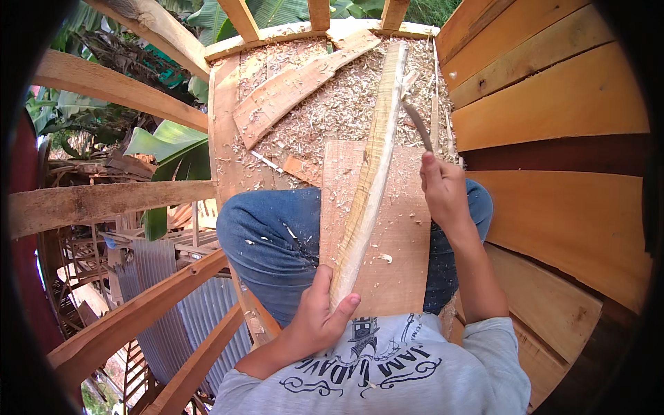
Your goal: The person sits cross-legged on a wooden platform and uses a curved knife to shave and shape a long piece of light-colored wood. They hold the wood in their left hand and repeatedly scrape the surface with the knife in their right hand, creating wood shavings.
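Observation:
My left hand [320, 317] is closed round the near end of a long, slightly bowed strip of pale wood [379, 155]. The strip slants away from me, rising over a flat board [398, 259] that lies across my lap. In my right hand [445, 194] is a knife with a dark, curved blade [418, 124]; the fist hides its handle. The blade's tip meets the strip's right edge near the far end, where a sliver of wood [409, 81] sticks out.
Wood shavings [290, 75] cover the plank floor ahead. A broad offcut [294, 97] lies there, with a small wood block [302, 169] nearer my knee. Open railing slats [117, 200] stand at the left, a wall of planks [553, 207] at the right.

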The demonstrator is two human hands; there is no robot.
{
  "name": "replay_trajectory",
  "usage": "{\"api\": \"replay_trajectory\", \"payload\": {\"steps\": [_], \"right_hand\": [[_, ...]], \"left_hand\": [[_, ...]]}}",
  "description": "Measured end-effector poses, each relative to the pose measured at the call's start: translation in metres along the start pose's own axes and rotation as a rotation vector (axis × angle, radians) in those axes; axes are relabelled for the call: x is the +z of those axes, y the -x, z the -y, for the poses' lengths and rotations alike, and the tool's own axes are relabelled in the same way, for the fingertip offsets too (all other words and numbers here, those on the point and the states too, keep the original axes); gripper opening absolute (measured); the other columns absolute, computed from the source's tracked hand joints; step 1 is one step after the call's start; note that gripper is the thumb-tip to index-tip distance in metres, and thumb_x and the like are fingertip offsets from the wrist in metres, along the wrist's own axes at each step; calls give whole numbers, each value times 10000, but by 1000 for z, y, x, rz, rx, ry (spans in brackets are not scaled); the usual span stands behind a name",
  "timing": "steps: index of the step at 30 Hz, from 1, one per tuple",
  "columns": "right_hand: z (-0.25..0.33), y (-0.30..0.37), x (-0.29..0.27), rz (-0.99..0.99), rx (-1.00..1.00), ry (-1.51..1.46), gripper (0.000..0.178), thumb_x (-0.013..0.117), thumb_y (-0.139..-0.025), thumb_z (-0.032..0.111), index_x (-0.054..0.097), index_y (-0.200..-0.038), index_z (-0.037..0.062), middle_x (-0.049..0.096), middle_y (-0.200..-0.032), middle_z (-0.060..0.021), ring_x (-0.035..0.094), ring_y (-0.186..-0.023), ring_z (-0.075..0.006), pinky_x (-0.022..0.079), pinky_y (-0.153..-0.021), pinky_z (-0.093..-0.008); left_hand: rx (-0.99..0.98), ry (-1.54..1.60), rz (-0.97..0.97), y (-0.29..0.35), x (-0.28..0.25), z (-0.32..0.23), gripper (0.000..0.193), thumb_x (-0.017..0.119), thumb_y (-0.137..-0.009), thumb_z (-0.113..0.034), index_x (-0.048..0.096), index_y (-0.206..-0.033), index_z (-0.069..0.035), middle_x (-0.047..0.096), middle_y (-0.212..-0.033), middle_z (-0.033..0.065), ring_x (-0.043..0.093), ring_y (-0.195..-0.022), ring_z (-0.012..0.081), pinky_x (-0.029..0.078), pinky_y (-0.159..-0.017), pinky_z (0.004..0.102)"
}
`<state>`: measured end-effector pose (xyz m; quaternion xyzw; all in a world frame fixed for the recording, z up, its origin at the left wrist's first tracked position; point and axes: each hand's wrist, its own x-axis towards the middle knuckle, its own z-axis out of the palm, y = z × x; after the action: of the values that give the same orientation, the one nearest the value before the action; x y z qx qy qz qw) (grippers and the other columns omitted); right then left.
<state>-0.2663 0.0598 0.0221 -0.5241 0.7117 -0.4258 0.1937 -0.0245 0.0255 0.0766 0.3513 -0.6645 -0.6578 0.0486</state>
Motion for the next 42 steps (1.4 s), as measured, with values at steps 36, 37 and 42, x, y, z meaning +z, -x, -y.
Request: {"api": "replay_trajectory", "payload": {"steps": [36, 37, 42], "right_hand": [[-36, -53, 25, -139, 577, 544, 565, 546, -857, 484, 663, -802, -66, 604, -664, -258, 620, -705, -400, 464, -680, -429], [-29, -51, 24, -132, 576, 530, 558, 542, -862, 480, 667, -809, -61, 607, -667, -254, 621, -705, -392, 467, -685, -422], [-28, -37, 19, -178, 566, 362, 512, 515, -899, 437, 688, -844, -42, 640, -698, -213, 634, -685, -303, 473, -683, -377]], "left_hand": [[47, 1614, 893, -21, -50, 57, 346, 576, -882, -336, 319, -886, -104, 341, -559, -26, 362, -404, 57, 300, -343, 175], [11, 1608, 897, -22, -53, 55, 338, 563, -889, -339, 320, -886, -104, 339, -555, -25, 360, -401, 59, 299, -341, 177], [26, 1564, 911, -38, -60, 41, 296, 449, -940, -364, 327, -897, -97, 331, -542, -27, 358, -383, 62, 310, -331, 181]]}}
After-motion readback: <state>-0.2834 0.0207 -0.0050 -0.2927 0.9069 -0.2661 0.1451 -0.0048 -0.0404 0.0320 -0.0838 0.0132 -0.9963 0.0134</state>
